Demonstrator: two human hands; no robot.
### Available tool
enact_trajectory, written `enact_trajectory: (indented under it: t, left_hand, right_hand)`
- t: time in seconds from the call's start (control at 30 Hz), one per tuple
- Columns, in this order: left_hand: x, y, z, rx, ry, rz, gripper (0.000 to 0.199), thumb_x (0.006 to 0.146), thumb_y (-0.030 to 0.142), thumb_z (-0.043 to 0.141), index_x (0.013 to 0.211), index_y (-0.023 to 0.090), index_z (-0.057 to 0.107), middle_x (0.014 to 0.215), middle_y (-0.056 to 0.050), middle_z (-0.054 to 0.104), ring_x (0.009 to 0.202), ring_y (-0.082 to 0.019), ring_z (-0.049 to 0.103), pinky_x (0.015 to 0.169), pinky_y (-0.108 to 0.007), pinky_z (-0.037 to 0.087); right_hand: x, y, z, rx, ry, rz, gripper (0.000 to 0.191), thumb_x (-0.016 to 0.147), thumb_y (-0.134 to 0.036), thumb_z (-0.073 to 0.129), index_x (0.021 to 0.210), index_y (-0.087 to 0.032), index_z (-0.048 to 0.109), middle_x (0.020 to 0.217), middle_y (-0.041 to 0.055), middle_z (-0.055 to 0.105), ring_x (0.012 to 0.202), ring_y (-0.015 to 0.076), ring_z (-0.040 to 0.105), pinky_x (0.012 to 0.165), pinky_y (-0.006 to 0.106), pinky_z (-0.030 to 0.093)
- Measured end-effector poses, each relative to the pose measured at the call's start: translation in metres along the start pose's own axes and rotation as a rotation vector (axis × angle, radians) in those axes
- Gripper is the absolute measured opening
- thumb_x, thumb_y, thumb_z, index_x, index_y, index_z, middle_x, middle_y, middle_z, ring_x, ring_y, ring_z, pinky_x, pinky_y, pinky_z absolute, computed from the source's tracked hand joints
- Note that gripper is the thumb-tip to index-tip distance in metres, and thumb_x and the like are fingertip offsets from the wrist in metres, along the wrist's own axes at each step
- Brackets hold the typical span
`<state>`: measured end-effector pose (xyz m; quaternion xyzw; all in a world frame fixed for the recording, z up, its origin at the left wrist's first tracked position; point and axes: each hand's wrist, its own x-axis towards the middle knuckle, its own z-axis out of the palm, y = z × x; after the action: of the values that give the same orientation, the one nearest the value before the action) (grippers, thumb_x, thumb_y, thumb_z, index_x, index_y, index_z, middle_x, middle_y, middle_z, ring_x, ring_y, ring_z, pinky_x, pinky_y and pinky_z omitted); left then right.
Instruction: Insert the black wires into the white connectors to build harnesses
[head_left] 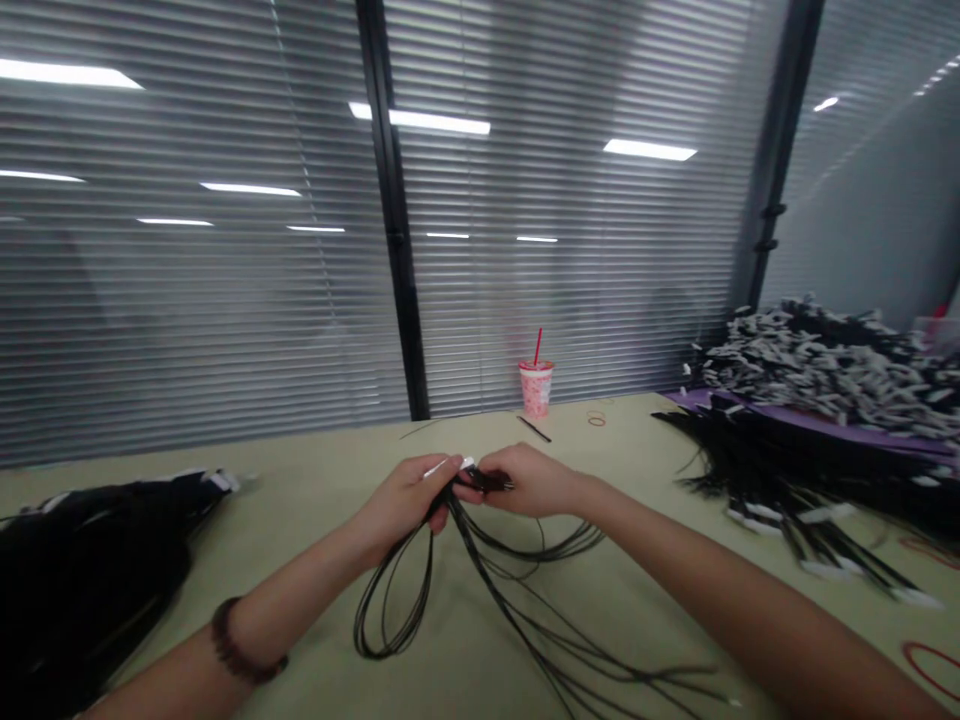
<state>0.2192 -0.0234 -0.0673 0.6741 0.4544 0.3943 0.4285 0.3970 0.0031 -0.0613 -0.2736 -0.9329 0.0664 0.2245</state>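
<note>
While both hands meet over the middle of the table (315, 520), the work looks to be at the gathering stage: thin black wires (480, 560) are being drawn together at their ends. Left hand (405, 500) is pinched around the bundle, with white tips poking out above its fingers. Right hand (529, 482) is closed on the same bunch, just touching the left. From the grip, a loop hangs toward 7 o'clock and loose strands trail off toward 5 o'clock. Next move, I'd judge, calls for evening up those white ends and keeping the loop from slipping. A big heap of wires (817, 400) sits at 2 o'clock, a dark pile (90, 560) at 9, a pink cup (535, 388) with a red straw at 12.
</note>
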Motion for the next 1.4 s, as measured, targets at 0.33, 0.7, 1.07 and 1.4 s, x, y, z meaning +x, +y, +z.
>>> enact_trajectory:
  t: [0.33,0.7,1.07,1.4]
  left_hand:
    - [0.000,0.012,-0.008,-0.080,0.025,-0.006,0.033,0.076,0.045,0.046,0.083,0.015,0.056,0.078,-0.007,0.067,0.035,-0.004,0.042,0.037,-0.018,0.032]
    - [0.003,0.013,-0.013,-0.121,0.004,-0.019,0.033,0.076,0.045,0.046,0.084,0.014,0.056,0.081,-0.010,0.068,0.033,-0.003,0.038,0.036,-0.019,0.032]
    - [0.000,0.019,-0.014,-0.043,0.040,0.000,0.033,0.075,0.045,0.047,0.082,0.014,0.057,0.077,-0.010,0.068,0.032,-0.005,0.040,0.034,-0.019,0.032]
    - [-0.009,0.039,-0.019,-0.119,-0.027,-0.073,0.025,0.075,0.038,0.051,0.077,0.015,0.058,0.060,-0.007,0.064,0.032,-0.005,0.038,0.033,-0.018,0.027]
  right_hand:
    - [-0.005,0.003,-0.024,0.216,-0.076,0.071,0.017,0.081,-0.025,0.044,0.077,-0.013,0.056,0.064,0.0001,0.058,0.055,0.0074,0.048,0.051,0.017,0.033]
    - [-0.009,0.012,-0.044,0.251,-0.061,0.084,0.021,0.078,-0.029,0.049,0.075,-0.012,0.062,0.063,-0.0003,0.057,0.056,0.0078,0.048,0.051,0.019,0.034]
    - [-0.010,0.007,-0.043,0.682,-0.147,0.154,0.018,0.080,-0.030,0.047,0.079,-0.012,0.053,0.063,0.0001,0.058,0.057,0.0074,0.054,0.055,0.020,0.042]
    - [-0.020,0.026,-0.059,0.464,-0.162,0.114,0.023,0.068,-0.033,0.062,0.073,-0.013,0.053,0.060,-0.0035,0.050,0.052,0.0054,0.046,0.047,0.017,0.033]
